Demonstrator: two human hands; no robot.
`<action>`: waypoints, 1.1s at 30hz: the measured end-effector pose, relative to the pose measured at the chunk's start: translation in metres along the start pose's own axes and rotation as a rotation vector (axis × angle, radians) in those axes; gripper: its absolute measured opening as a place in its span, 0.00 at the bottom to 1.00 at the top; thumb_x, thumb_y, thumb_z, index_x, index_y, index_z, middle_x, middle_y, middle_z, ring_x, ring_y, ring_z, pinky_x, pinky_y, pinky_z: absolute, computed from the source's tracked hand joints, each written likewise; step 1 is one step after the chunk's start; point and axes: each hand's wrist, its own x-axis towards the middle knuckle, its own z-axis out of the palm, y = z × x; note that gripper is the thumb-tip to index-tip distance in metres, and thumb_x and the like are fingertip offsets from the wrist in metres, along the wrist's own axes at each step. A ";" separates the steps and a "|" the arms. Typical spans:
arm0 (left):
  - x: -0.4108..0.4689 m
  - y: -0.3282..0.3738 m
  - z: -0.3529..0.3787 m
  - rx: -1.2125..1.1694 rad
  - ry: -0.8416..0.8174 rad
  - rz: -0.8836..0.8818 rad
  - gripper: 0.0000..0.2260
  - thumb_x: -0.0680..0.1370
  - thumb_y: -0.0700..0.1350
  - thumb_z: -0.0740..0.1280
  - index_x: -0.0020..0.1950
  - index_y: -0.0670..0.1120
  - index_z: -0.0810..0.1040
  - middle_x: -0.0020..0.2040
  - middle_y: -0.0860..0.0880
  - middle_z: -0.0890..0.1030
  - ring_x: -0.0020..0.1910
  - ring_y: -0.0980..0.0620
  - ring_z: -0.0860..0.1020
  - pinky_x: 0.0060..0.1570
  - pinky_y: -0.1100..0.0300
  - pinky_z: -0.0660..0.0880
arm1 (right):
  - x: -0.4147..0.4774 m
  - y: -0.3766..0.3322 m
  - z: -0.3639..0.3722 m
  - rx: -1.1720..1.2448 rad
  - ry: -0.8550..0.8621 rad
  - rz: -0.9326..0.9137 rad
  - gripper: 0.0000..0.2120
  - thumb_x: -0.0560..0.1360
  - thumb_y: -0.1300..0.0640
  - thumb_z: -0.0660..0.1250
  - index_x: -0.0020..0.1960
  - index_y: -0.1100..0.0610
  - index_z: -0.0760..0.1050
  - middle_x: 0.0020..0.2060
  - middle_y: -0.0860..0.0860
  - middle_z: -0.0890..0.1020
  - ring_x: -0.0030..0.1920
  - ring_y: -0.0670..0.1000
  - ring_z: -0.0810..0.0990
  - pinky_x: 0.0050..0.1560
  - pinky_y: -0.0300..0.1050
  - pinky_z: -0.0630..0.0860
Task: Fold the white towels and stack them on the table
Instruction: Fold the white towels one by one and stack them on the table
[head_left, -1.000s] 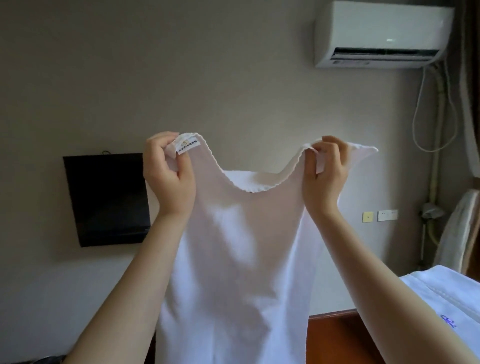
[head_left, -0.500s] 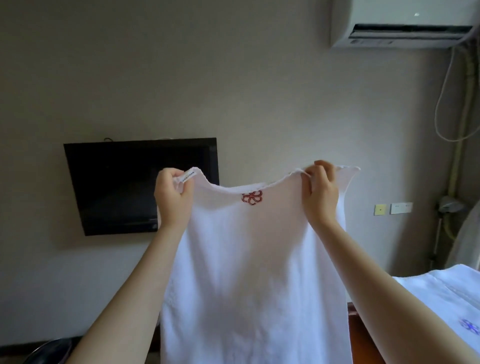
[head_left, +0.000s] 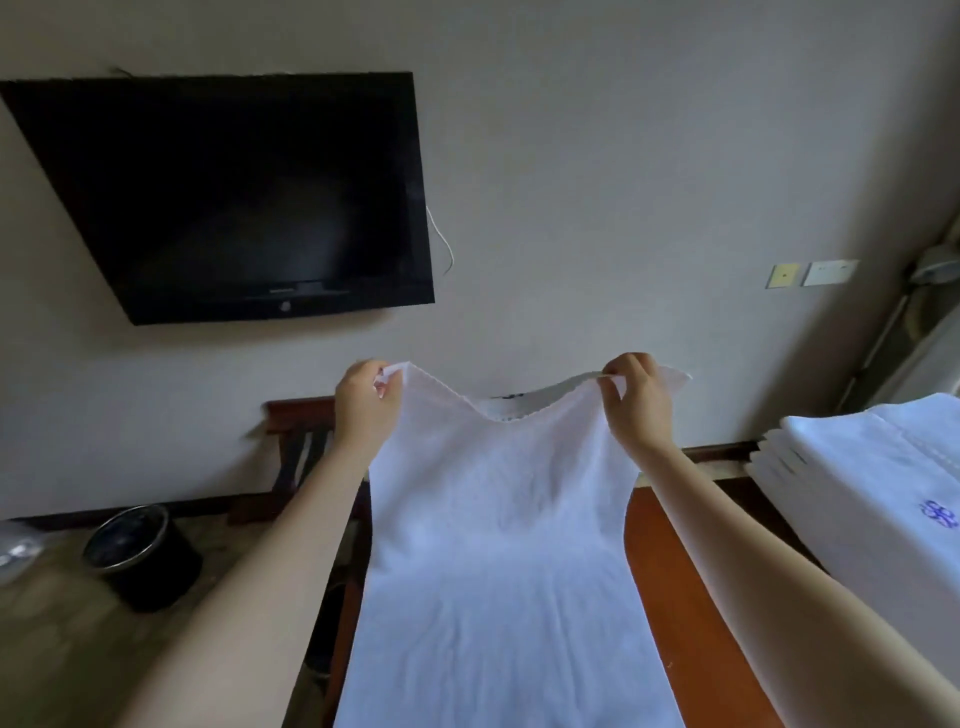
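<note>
Soft matt white cloth towel (head_left: 498, 561), glossy reddish-brown wooden table (head_left: 675, 597), glossy black plastic television (head_left: 244, 192).

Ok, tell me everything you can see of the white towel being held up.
The white towel looks like soft terry cloth with a wavy top hem. The left hand and right hand each pinch a top corner, so the edge sags between them. It drapes down toward the camera above the reddish wooden table; its lower end is out of frame.

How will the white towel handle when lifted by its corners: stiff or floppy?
Likely floppy: the white towel sags along its top edge between the left hand and the right hand. Probably light: mere fingertip pinches hold its raised end.
</note>
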 end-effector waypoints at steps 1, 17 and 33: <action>-0.009 -0.008 0.005 0.021 -0.035 -0.030 0.06 0.77 0.38 0.65 0.42 0.37 0.76 0.39 0.44 0.73 0.38 0.47 0.70 0.35 0.60 0.60 | -0.010 0.007 0.006 -0.019 -0.028 0.023 0.06 0.78 0.61 0.64 0.53 0.62 0.75 0.56 0.54 0.75 0.49 0.54 0.76 0.45 0.43 0.68; -0.147 -0.102 0.002 0.272 -0.518 -0.302 0.10 0.80 0.41 0.62 0.38 0.45 0.71 0.35 0.48 0.73 0.39 0.49 0.73 0.36 0.62 0.67 | -0.162 0.080 0.030 -0.256 -0.403 0.302 0.03 0.78 0.60 0.64 0.48 0.59 0.76 0.48 0.52 0.78 0.42 0.51 0.74 0.35 0.43 0.67; -0.313 -0.161 -0.037 0.604 -0.890 -0.217 0.16 0.79 0.39 0.60 0.31 0.43 0.63 0.33 0.48 0.66 0.33 0.49 0.66 0.28 0.59 0.53 | -0.341 0.126 0.012 -0.514 -0.809 0.334 0.05 0.78 0.59 0.62 0.51 0.57 0.76 0.51 0.51 0.75 0.57 0.53 0.70 0.41 0.45 0.72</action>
